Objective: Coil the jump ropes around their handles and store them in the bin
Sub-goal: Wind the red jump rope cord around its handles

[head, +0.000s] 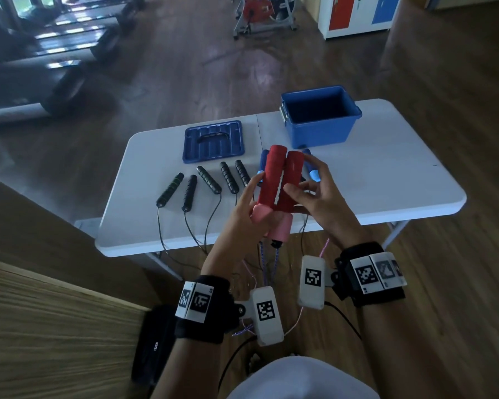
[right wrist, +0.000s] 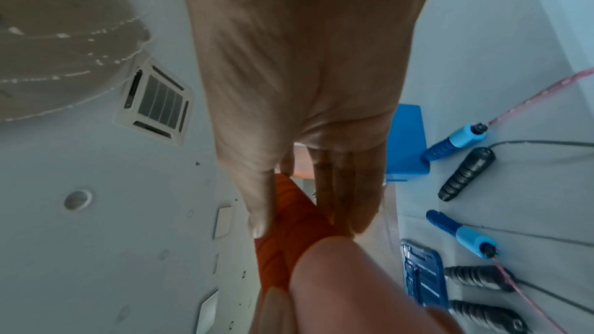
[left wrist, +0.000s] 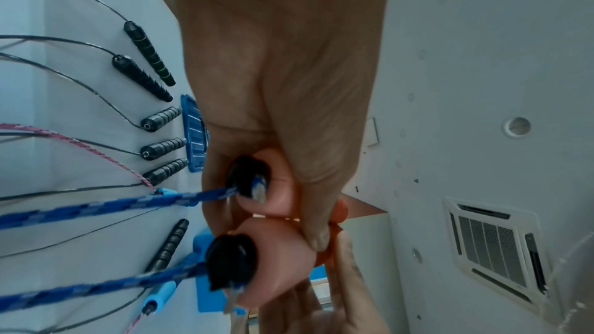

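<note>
Red foam handles point(head: 280, 180), two, pink-capped at the lower ends, held side by side and upright above the near edge of the white tabletop point(head: 386, 180). Left hand point(head: 242, 214): fingers curled round the lower part of the pair, thumb across the pink caps in the left wrist view. Right hand point(head: 317, 194): thumb and fingers pinching the right-hand handle at mid-length. Blue-and-white braided rope point(head: 274, 263): two strands hanging from the black end fittings of the red handles, falling below the table edge between the wrists; not coiled.

Blue bin point(head: 320, 119): open, at the far right of the tabletop; interior dark, contents cannot be told. Blue lid point(head: 213, 141): lying flat to the bin's left, near the far edge, handle recess up.

Black handles point(head: 208, 180): five in a row along the middle of the tabletop, left of the hands, thin black cords point(head: 190, 228) trailing over the near edge; a sixth lies by the blue ones in the right wrist view. Blue handles point(right wrist: 456, 139): two, light-blue collars, lying behind the hands just in front of the bin, with pink braided rope point(right wrist: 540, 95) attached.

Wood floor point(head: 185, 67) beneath; exercise machines point(head: 260, 12) beyond the table.
</note>
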